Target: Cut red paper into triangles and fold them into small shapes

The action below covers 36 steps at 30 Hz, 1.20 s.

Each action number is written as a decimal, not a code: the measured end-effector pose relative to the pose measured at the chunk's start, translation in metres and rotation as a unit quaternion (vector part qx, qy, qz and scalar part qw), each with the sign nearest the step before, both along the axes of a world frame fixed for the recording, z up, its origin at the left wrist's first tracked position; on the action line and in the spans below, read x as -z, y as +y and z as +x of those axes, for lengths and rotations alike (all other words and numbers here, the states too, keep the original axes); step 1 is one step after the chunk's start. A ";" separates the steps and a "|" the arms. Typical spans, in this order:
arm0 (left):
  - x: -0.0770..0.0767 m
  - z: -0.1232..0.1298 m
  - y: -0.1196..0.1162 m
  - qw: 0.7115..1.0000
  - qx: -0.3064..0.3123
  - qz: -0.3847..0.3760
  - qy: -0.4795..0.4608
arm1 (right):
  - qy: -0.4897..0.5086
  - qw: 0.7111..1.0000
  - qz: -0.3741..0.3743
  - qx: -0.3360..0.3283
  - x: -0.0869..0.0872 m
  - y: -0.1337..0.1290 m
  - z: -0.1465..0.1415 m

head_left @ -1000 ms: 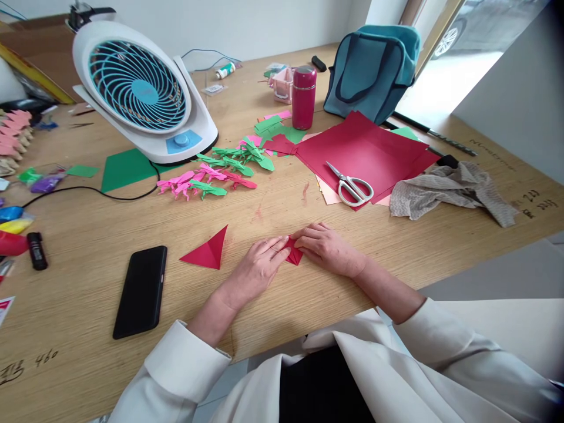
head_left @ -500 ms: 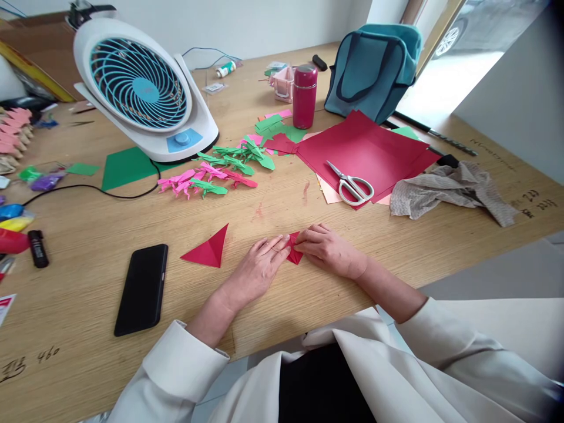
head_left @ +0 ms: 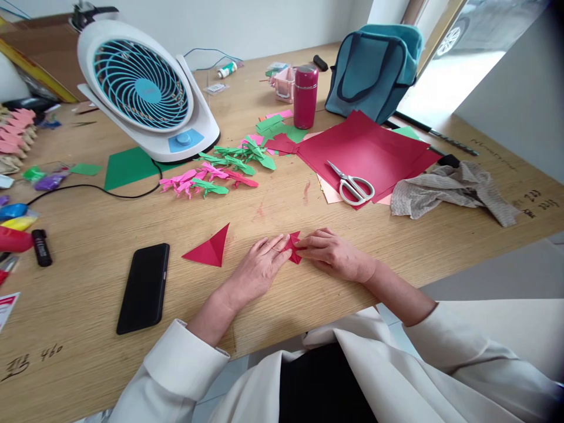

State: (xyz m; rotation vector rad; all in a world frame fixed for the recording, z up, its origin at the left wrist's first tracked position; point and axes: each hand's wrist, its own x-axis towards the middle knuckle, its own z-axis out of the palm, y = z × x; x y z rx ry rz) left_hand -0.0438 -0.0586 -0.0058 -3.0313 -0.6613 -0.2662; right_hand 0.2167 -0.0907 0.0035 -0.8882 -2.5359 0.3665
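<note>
A small folded red paper lies on the wooden table between my hands. My left hand rests palm down, its fingertips pressing the paper's left part. From the right, my right hand has its fingers closed together at the paper's right edge, on a fold. Left of my left hand lies a folded red triangle, touched by neither hand. Beyond my hands, scissors with white handles rest on large red sheets. Folded green and pink paper pieces lie in a cluster before the fan.
A black phone lies left of the triangle. The white fan stands at the back left, its cord crossing the table. A red flask, a teal bag and a crumpled cloth are farther right.
My right hand has shifted slightly to the right and down, and the fold under its fingertips looks different. My left hand stays in place on the paper.
</note>
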 end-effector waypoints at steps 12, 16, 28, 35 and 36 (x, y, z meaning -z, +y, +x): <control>-0.001 0.000 -0.001 1.000 -0.008 -0.011 -0.001 | -0.018 0.999 -0.022 0.015 -0.006 -0.014 0.000; -0.002 0.001 -0.001 1.000 -0.011 -0.015 -0.004 | -0.012 0.999 -0.029 0.013 -0.004 -0.015 0.000; -0.003 0.001 -0.002 1.000 -0.016 -0.024 0.005 | -0.037 0.997 -0.069 0.018 -0.005 -0.028 0.003; -0.002 0.001 -0.002 0.999 -0.016 -0.031 -0.010 | -0.056 0.997 -0.051 0.016 -0.003 -0.029 0.001; -0.002 0.001 -0.002 0.999 -0.016 -0.031 -0.010 | -0.057 0.997 -0.051 0.016 -0.003 -0.029 0.001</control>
